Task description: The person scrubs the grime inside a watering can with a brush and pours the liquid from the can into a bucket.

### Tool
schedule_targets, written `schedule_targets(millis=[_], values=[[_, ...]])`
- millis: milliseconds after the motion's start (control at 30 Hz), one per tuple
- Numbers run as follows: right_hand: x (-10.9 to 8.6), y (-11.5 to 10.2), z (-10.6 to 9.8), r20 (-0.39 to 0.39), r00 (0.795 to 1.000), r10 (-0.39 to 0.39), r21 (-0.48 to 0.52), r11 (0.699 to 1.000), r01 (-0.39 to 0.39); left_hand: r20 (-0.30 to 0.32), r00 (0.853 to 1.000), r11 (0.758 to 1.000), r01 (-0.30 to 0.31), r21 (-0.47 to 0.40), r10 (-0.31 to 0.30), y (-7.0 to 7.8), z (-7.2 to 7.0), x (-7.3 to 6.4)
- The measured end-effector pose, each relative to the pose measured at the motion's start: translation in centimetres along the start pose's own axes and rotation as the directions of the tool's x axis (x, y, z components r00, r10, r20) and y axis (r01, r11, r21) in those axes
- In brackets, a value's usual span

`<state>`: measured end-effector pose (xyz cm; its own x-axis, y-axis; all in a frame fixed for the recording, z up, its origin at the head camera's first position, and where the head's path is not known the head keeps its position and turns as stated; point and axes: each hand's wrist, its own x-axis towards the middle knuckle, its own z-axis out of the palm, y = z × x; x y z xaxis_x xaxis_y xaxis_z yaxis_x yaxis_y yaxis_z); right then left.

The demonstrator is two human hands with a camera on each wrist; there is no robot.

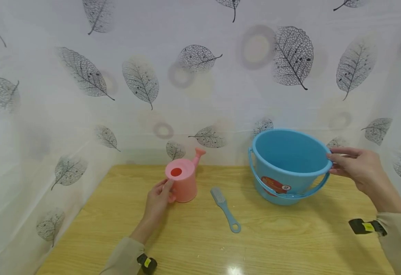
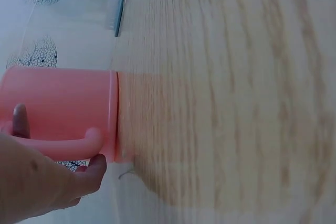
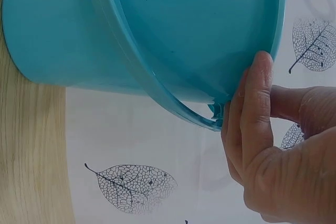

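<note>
A pink watering can (image 1: 185,187) stands upright on the table toward the left, its spout pointing to the back right. My left hand (image 1: 157,200) grips its handle (image 2: 63,148) from the near left side. In the left wrist view the thumb lies against the can's wall and the other fingers are by the handle's lower end. At the right is a blue bucket (image 1: 283,179), with its carrying handle hanging down the front. My right hand (image 1: 362,168) pinches the bucket's right rim, near where the carrying handle joins. Between the two lies a grey-blue brush (image 1: 226,210).
The wooden table (image 1: 186,240) reaches back to a pale curtain (image 1: 221,103) printed with dark leaves, which also hangs at both sides. A red label (image 1: 272,185) is on the bucket's front. Black bands are worn on both wrists.
</note>
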<state>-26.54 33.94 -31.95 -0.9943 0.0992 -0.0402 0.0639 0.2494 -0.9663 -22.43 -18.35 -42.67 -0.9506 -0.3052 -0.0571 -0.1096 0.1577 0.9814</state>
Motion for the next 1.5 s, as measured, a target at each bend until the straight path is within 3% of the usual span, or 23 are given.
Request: schedule_targets(millis=[167,267,467,533,700,900,967,1133,1267,1367,1433,1500], values=[[0.0,0.0,-0.3,-0.01,1.0,0.001,-0.068,0.998,-0.002,0.01,1.0,1.0,-0.019,-0.006,0.02,-0.1,-0.2,0.1],[-0.4,0.3,-0.4,-0.014,0.998,-0.053,-0.135,0.99,0.051,0.023,1.0,1.0,-0.011,0.022,0.011,-0.1,-0.5,-0.2],[-1.5,1.3,-0.1,-0.004,0.98,-0.199,-0.289,0.938,0.189,0.021,0.997,0.976,-0.072,0.205,0.069,0.2,-1.9,-0.9],[-1.6,1.4,-0.1,0.016,0.981,-0.194,-0.275,0.942,0.191,0.017,0.995,0.963,-0.103,0.248,0.102,0.3,-2.2,-1.0],[-1.7,1.7,-0.2,0.039,0.985,-0.168,-0.191,0.966,0.173,0.015,0.99,0.956,-0.137,0.258,0.138,0.0,-2.7,-1.0],[-2.8,2.2,0.6,0.0,0.978,-0.21,-0.292,0.935,0.2,0.011,0.991,0.954,-0.13,0.271,0.132,0.0,-3.1,-1.4],[-3.1,2.2,0.6,0.017,0.979,-0.205,-0.273,0.941,0.202,0.015,0.99,0.949,-0.141,0.281,0.142,0.0,-3.3,-1.5],[-3.1,2.0,0.7,0.067,0.987,-0.146,-0.028,0.989,0.148,0.032,0.983,0.929,-0.18,0.323,0.179,-0.1,-3.5,-1.6],[-3.2,2.0,0.8,0.045,0.99,-0.131,0.095,0.987,0.126,0.033,0.983,0.921,-0.18,0.344,0.18,-0.1,-3.6,-1.5],[-3.4,2.0,0.9,0.004,0.988,-0.156,0.018,0.988,0.156,0.03,0.986,0.922,-0.167,0.35,0.167,-0.2,-3.6,-1.5],[-3.6,1.9,1.1,-0.021,0.984,-0.176,-0.092,0.98,0.174,0.028,0.987,0.923,-0.157,0.352,0.157,-0.2,-3.7,-1.6],[-4.1,1.9,1.4,-0.024,0.979,-0.201,-0.245,0.951,0.189,0.031,0.985,0.918,-0.167,0.36,0.167,-0.2,-3.7,-1.6]])
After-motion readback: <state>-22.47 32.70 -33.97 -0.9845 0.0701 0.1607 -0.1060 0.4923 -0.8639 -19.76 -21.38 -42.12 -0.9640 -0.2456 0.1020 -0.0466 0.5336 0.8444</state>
